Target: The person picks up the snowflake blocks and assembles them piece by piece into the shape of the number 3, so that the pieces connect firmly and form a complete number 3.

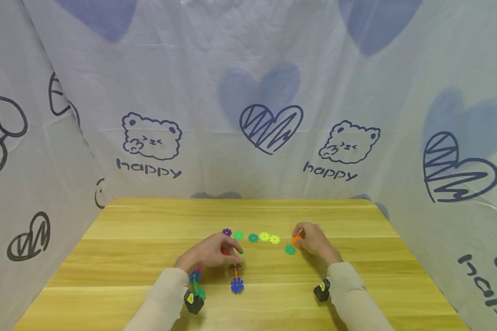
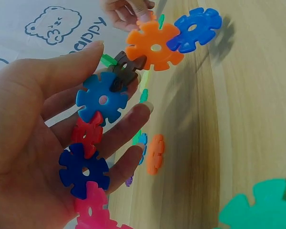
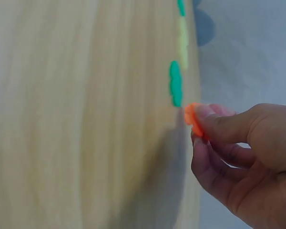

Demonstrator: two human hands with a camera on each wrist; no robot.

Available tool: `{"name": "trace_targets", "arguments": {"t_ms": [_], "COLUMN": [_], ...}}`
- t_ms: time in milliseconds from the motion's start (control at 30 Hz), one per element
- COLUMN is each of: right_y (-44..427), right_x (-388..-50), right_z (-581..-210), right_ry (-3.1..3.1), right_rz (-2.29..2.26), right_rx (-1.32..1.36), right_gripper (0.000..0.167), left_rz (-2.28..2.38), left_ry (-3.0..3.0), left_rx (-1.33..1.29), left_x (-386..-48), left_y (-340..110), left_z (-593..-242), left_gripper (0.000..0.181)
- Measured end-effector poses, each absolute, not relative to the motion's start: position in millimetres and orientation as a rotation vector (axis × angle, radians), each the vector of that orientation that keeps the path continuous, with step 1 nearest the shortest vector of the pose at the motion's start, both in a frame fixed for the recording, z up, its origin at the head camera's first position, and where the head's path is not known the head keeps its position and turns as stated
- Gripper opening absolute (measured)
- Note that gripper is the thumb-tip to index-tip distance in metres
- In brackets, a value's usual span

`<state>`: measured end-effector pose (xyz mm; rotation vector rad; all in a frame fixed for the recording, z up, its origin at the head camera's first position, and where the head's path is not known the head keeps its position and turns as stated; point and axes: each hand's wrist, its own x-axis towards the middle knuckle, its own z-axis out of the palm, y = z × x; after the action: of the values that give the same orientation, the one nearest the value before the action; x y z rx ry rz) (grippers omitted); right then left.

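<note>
My left hand (image 1: 213,252) holds a chain of interlocked plastic snowflake discs (image 2: 87,102) that lies along its palm, with the thumb and index finger at a brown disc (image 2: 128,71). Beyond the fingertips the chain ends in an orange disc (image 2: 145,40) and a blue disc (image 2: 207,28). Its other end runs past a pink disc (image 2: 93,202) toward the wrist. My right hand (image 1: 312,238) pinches a single orange disc (image 3: 195,118) between thumb and fingers, low by the table. A teal disc (image 1: 290,249) lies right beside it.
Loose discs lie in a rough row across the wooden table (image 1: 335,285): purple (image 1: 226,232), light green (image 1: 238,235), teal (image 1: 253,237) and two yellow ones (image 1: 269,238). Another orange disc (image 2: 155,155) is near the left hand. A printed cloth (image 1: 215,151) hangs behind the table.
</note>
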<state>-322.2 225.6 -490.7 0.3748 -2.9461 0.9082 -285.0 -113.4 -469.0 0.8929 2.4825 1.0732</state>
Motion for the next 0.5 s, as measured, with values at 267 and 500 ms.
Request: {"name": "trace_targets", "arguments": {"t_ms": [267, 500], "right_y": [209, 190], "right_x": [-319, -312], "right_z": [-476, -466], "right_ry": [-2.857, -2.828], "right_rz": [1.093, 1.309], "right_rx": [0.534, 0.628], "right_gripper": [0.006, 0.008], "left_rz": [1.080, 1.093], "left_ry": [2.454, 2.449], "left_rx": [0.874, 0.832], "left_x": [-284, -284], "left_y": [-113, -111], "left_z": [-470, -471], "left_gripper": [0.030, 0.031]}}
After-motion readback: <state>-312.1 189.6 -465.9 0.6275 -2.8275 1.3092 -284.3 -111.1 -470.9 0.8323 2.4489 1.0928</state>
